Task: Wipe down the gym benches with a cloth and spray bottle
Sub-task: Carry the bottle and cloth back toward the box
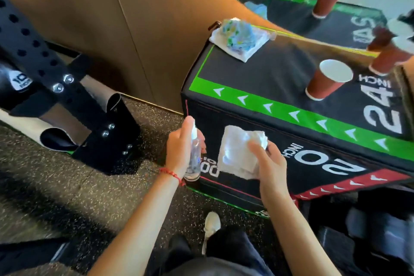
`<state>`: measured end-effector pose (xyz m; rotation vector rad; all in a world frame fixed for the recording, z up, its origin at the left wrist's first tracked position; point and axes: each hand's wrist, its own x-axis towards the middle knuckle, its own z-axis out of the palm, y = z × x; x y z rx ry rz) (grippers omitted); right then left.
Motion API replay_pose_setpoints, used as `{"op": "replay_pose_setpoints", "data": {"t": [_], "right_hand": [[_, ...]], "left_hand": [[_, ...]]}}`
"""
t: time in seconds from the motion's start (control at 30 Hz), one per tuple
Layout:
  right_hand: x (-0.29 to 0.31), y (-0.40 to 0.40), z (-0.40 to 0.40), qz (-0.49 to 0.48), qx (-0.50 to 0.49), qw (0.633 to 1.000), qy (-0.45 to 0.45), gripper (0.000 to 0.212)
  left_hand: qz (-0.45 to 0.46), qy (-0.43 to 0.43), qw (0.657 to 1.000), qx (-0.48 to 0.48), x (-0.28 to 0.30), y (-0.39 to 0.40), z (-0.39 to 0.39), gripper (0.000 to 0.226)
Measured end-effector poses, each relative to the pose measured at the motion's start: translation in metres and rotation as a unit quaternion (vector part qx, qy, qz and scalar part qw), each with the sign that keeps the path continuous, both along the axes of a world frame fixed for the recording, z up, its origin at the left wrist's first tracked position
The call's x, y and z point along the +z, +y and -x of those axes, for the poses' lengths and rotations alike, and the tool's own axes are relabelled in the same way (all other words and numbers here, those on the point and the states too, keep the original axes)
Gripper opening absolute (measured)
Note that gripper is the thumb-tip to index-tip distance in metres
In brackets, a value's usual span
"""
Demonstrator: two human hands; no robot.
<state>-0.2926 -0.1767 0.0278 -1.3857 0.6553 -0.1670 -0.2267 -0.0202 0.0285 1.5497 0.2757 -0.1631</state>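
Note:
My left hand (180, 149) grips a small clear spray bottle (194, 157), upright, with a finger on its white nozzle. My right hand (267, 163) holds a folded white cloth (235, 152) flat against the front side of a black padded plyo box (257, 96) with green and red arrow bands and "24 INCH" and "20 INCH" lettering. The bottle is just left of the cloth, nozzle pointing toward it.
On the box top lie a second white cloth with a blue patterned rag (240, 37) and a red paper cup (328, 79); more red cups (388, 56) stand at the right. A second box (291, 13) sits behind. A black steel rack base (74, 105) is at left, on speckled rubber floor.

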Motion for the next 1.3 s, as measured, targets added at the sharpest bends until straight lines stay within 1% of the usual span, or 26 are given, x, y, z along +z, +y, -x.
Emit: {"op": "replay_pose_setpoints", "data": {"t": [0.07,0.13,0.17,0.23,0.3,0.37,0.47,0.63,0.9,1.0,1.13,1.2,1.27,1.3], "right_hand": [[0.007,-0.012,-0.020,0.002,-0.017,1.000,-0.015,0.014],[0.015,-0.023,-0.040,0.008,-0.026,0.999,-0.034,0.026],[0.019,-0.028,-0.051,0.011,-0.031,0.999,-0.040,0.026],[0.024,-0.038,-0.072,0.011,-0.043,0.998,-0.046,0.012],[0.028,-0.044,-0.091,0.016,-0.064,0.997,-0.041,0.006],[0.030,-0.048,-0.110,0.022,-0.084,0.995,-0.039,0.009],[0.030,-0.049,-0.136,0.045,-0.111,0.992,-0.025,0.020],[0.023,-0.050,-0.169,0.052,-0.153,0.987,-0.015,0.006],[0.011,-0.051,-0.196,0.093,-0.176,0.980,0.005,0.006],[0.005,-0.054,-0.198,0.130,-0.169,0.976,0.032,0.007],[0.003,-0.053,-0.199,0.254,-0.147,0.952,0.091,0.017],[0.003,-0.052,-0.197,0.300,-0.136,0.937,0.113,0.022],[0.003,-0.052,-0.196,0.324,-0.137,0.928,0.125,0.021],[0.003,-0.052,-0.195,0.326,-0.139,0.927,0.125,0.022]], "left_hand": [[0.013,-0.024,0.999,-0.023,0.013,-0.014,-0.024,0.057],[0.029,-0.057,0.997,-0.047,0.025,-0.025,-0.047,0.060],[0.032,-0.070,0.996,-0.054,0.031,-0.029,-0.058,0.061],[0.035,-0.089,0.994,-0.061,0.041,-0.039,-0.079,0.062],[0.036,-0.106,0.992,-0.066,0.050,-0.046,-0.100,0.062],[0.040,-0.124,0.988,-0.080,0.055,-0.053,-0.123,0.062],[0.063,-0.130,0.985,-0.098,0.058,-0.063,-0.156,0.059],[0.076,-0.149,0.976,-0.138,0.053,-0.079,-0.202,0.059],[0.067,-0.175,0.968,-0.168,0.031,-0.096,-0.234,0.063],[0.062,-0.180,0.966,-0.173,0.026,-0.097,-0.233,0.059],[0.053,-0.175,0.967,-0.178,0.023,-0.095,-0.233,0.068],[0.046,-0.171,0.967,-0.182,0.022,-0.094,-0.233,0.064],[0.036,-0.180,0.964,-0.190,0.022,-0.093,-0.231,0.061],[0.029,-0.187,0.963,-0.192,0.021,-0.091,-0.230,0.065]]}}
